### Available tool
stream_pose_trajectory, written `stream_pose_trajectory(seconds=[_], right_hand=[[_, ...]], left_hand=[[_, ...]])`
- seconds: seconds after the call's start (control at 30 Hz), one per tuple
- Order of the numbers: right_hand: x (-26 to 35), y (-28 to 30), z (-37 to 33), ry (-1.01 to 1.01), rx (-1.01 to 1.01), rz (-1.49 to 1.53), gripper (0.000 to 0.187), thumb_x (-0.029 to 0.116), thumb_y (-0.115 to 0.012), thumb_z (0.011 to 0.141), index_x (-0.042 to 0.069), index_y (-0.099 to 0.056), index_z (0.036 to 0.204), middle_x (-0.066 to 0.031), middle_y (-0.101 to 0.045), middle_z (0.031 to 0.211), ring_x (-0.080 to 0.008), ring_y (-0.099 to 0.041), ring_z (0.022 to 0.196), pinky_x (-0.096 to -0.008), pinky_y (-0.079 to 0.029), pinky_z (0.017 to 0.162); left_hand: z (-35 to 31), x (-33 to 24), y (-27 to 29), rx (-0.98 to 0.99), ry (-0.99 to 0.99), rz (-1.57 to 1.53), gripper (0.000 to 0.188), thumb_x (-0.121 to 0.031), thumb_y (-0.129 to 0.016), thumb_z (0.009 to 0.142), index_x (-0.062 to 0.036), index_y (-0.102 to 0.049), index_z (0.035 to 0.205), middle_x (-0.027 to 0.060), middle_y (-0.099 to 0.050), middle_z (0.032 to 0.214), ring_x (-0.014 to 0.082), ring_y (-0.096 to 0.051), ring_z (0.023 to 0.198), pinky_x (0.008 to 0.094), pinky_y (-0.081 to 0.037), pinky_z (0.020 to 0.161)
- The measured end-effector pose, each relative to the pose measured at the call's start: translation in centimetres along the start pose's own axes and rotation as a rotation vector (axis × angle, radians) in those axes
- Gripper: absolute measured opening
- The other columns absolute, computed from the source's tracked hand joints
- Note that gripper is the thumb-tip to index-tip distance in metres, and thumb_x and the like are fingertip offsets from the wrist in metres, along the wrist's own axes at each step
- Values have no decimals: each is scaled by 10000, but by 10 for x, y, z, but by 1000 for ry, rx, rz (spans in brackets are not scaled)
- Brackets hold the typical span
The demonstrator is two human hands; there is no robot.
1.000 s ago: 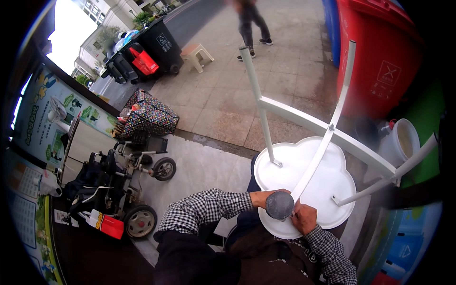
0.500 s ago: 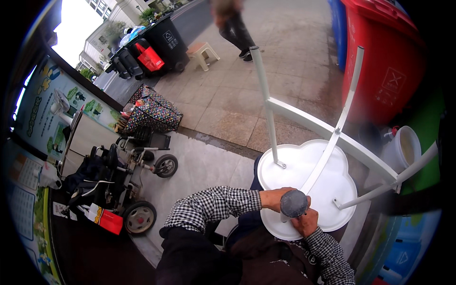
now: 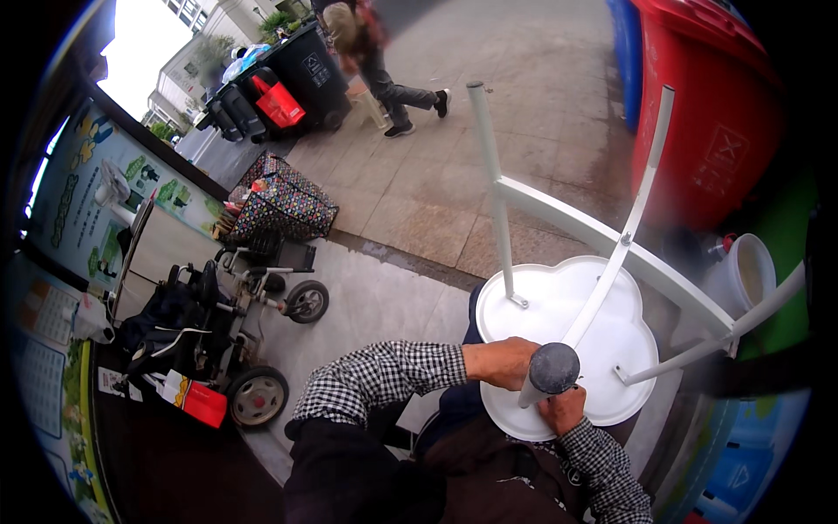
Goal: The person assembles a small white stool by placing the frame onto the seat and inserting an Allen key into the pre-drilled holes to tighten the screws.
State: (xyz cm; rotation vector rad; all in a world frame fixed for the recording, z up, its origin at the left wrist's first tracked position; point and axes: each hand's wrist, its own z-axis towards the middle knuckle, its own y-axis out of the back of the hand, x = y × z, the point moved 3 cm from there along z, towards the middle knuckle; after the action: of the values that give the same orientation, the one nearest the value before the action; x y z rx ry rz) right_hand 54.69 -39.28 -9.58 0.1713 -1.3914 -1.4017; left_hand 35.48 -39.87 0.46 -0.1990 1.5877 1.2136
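Observation:
An upturned white stool (image 3: 594, 297) rests on my lap, its scalloped seat underside facing up and its several pale metal legs pointing outward. Curved white crossbars (image 3: 602, 223) join the legs, with a bolt where they cross. The nearest leg (image 3: 553, 370) points toward me and ends in a dark round cap. My left hand (image 3: 501, 361) is closed beside that leg, its fingertips hidden behind it. On the other side my right hand (image 3: 565, 409) has its fingers curled close to the leg and crossbar. Whatever small part the fingers hold cannot be made out.
A folded wheeled cart (image 3: 218, 323) and a patterned bag (image 3: 284, 201) stand at left. Red (image 3: 698, 113) and blue bins and a white bucket (image 3: 742, 271) are at right. A person (image 3: 384, 70) walks past dark bins (image 3: 305, 74) and a small stool (image 3: 367, 105).
My left hand has drawn slightly left, and the near leg's cap shows a bit further right and lower. The passer-by has moved left, in front of the small stool.

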Motion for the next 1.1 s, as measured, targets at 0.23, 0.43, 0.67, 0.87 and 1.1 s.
stream_pose_trajectory(seconds=[0.23,0.43,0.67,0.87,1.1], right_hand=[[-8,-7,-4,21,1,-7,251,165,-764,859,66,-632,1047,-128,-666,737,-336,-688,683,-463,-543,596],[-7,-8,-6,35,-11,0,265,190,-772,858,46,-640,1037,-133,-656,753,-339,-673,674,-465,-542,600],[0,0,0,15,8,3,298,204,-775,859,68,-614,1071,-122,-655,755,-331,-671,684,-456,-542,604],[-18,-18,-11,-37,-15,82,291,205,-768,856,70,-621,1068,-123,-668,769,-332,-680,685,-464,-541,596],[-28,-28,-18,117,-39,-28,359,233,-779,856,48,-623,1121,-129,-679,772,-347,-680,674,-462,-547,595]], left_hand=[[7,-25,5,127,-23,146,236,-171,-640,980,-23,-619,1163,151,-631,934,360,-671,890,439,-534,759],[10,-9,-11,34,33,-137,223,-154,-610,959,-25,-603,1141,101,-648,881,264,-656,812,383,-516,744],[-2,41,-26,215,304,-460,212,-189,-701,910,-29,-658,1041,49,-668,843,191,-642,812,353,-524,767],[6,41,-20,144,123,-357,236,-253,-751,905,-48,-693,1007,75,-722,893,200,-667,829,368,-532,761],[14,31,-33,65,52,78,227,-273,-624,967,-75,-614,1078,115,-646,897,301,-636,810,419,-506,741]])
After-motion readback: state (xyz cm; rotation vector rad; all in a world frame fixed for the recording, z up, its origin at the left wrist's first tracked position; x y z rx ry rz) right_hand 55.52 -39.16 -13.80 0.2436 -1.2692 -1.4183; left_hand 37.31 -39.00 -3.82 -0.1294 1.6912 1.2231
